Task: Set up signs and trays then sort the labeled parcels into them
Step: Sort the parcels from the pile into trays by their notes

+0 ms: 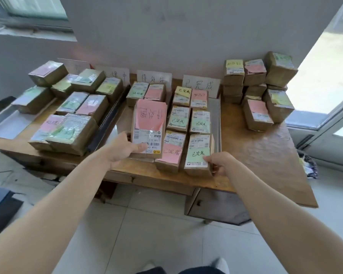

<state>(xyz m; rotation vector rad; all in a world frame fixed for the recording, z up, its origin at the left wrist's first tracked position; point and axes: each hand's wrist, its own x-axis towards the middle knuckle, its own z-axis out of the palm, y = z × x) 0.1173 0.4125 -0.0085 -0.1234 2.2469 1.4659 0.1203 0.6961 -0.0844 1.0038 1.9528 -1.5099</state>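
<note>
Fingers point(140, 148) of the left hand point(120, 150) are curling round the near end of a flat brown cardboard parcel point(149, 123), the thumb pressing on its glossy white barcode label; a matte pink paper note is covering the box's far half. This parcel is being held tilted over the near part of the middle tray point(120, 123), and whether it is touching anything beneath cannot be told. The right hand point(219, 163) is pinching the near right corner of a second boxy cardboard parcel with a green note point(198, 154), its fingers point(208, 159) clamping together on the edge. That box is sitting at the near end of the right column in a grey metal tray point(216, 119), beside a pink-noted neighbour point(171, 153). White paper signs point(201, 85) with handwritten characters are leaning against the pale wall point(186, 36) behind the trays. Unsorted parcels point(255, 89) are standing stacked at the far right of the worn wooden surface point(257, 147), and taped boxes point(67, 107) are crowding the left side. Pale floor tiles point(156, 224) are showing below, and bright glass panes point(325, 66) are glowing at the right.
</note>
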